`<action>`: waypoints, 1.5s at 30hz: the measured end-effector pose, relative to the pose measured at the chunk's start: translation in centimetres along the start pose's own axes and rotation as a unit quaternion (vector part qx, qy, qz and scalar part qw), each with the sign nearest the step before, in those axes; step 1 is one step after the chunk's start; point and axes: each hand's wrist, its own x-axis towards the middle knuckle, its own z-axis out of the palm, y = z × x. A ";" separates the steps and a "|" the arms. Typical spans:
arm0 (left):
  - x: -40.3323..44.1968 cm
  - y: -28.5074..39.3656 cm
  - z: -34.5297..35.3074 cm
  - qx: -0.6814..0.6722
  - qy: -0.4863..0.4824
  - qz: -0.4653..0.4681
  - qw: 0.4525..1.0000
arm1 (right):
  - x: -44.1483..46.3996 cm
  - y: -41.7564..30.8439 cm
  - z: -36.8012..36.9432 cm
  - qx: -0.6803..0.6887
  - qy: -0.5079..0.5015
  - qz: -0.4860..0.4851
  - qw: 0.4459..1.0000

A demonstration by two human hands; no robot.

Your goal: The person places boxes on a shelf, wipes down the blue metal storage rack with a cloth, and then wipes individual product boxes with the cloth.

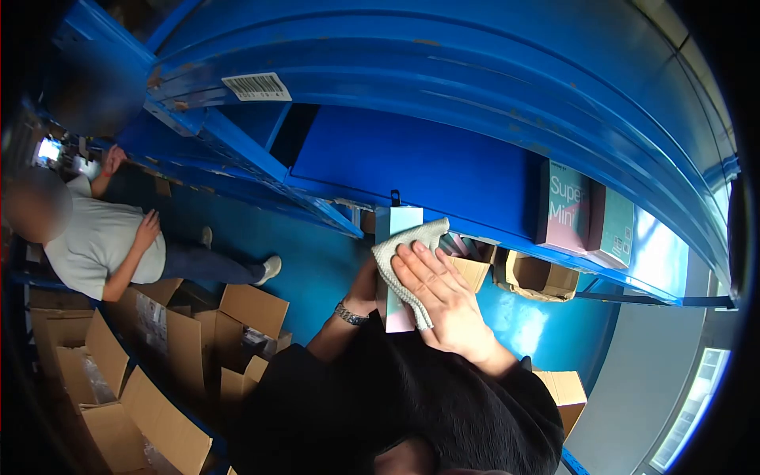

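Note:
A slim pale green and pink box [402, 321] is held upright in front of my chest, with a small black tab above its top end. My left hand [364, 286], with a metal watch on its wrist, grips the box from the left side; its fingers are mostly hidden behind it. A light grey textured cloth [431, 233] is draped over the face of the box. My right hand [439, 297] holds this cloth and presses it against the box, fingers close together and stretched across it.
Before me stands a blue metal shelf [427, 162] with "Super Mini" boxes [564, 207] at its right. An open carton [538, 277] is below it. Several open cartons [253, 313] stand at lower left. Another person [119, 237] in a light shirt is at the left.

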 end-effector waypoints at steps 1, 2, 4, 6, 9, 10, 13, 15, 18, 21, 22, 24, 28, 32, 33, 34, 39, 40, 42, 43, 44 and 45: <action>-0.3 -0.1 0.4 -0.003 0.020 0.005 1.000 | 0.3 0.0 -0.1 -0.003 0.006 0.001 1.000; -0.6 0.0 1.0 -0.006 0.040 0.011 0.999 | 0.7 0.0 -0.1 -0.005 0.013 0.002 1.000; -0.9 0.1 2.2 -0.011 0.078 0.024 0.997 | 1.3 0.0 -0.2 -0.012 0.026 0.002 1.000; -1.0 0.4 3.3 -0.002 0.080 0.032 0.996 | 1.6 -0.1 -0.2 -0.013 0.021 0.001 1.000; -0.8 0.9 4.3 0.027 0.089 0.059 0.994 | 2.1 -0.2 0.0 -0.011 0.006 -0.003 1.000; -0.7 0.8 4.1 0.026 0.090 0.065 0.993 | 2.1 -0.2 0.0 -0.011 0.003 -0.010 1.000; -0.3 0.7 2.3 -0.034 0.084 0.011 0.996 | 2.2 -0.7 0.2 0.005 -0.012 -0.011 1.000; -0.6 0.8 1.8 -0.053 0.082 0.003 0.995 | 2.0 -1.0 0.5 0.011 -0.020 -0.020 1.000; -1.9 1.1 2.1 0.127 0.064 0.058 0.988 | 1.5 -1.1 0.8 0.000 -0.032 -0.014 0.999; -2.8 1.2 2.0 0.179 0.086 0.089 0.976 | 2.4 -1.4 1.1 0.003 -0.042 -0.029 0.999; -2.9 1.0 2.0 0.169 0.100 0.086 0.977 | 2.7 -1.6 1.1 0.002 -0.042 -0.027 0.999; -3.2 0.4 1.9 0.145 0.125 0.075 0.979 | 3.1 -1.9 1.1 -0.002 -0.039 -0.016 0.999; -4.2 -0.9 0.9 0.116 0.135 0.059 0.982 | 4.2 -1.8 1.2 -0.007 -0.029 -0.022 0.999; -5.3 -1.5 0.0 0.101 0.132 0.051 0.985 | 5.1 -1.9 1.8 0.001 -0.023 -0.036 0.999; -5.5 -1.5 -0.2 0.098 0.129 0.049 0.986 | 5.4 -1.9 2.0 0.005 -0.021 -0.041 0.999; -5.7 -1.4 -0.4 0.095 0.125 0.046 0.987 | 5.7 -1.9 2.1 0.010 -0.020 -0.046 0.999; -6.2 -0.4 0.8 0.286 0.130 0.191 0.930 | 6.7 -2.9 3.1 0.022 -0.060 -0.069 0.996; -6.4 0.1 1.1 0.286 0.133 0.195 0.929 | 6.9 -3.2 3.3 0.022 -0.062 -0.074 0.995; -7.2 1.3 1.9 0.248 0.059 0.256 0.933 | 7.0 -3.7 3.7 0.034 -0.085 -0.083 0.992; -7.6 1.9 2.3 0.229 0.020 0.285 0.931 | 7.1 -4.0 3.8 0.040 -0.096 -0.088 0.991; -7.9 2.3 2.4 0.210 -0.018 0.313 0.926 | 7.2 -4.3 4.0 0.045 -0.106 -0.092 0.989; -8.0 2.5 2.1 0.211 -0.017 0.317 0.925 | 7.3 -4.6 4.1 0.045 -0.108 -0.095 0.989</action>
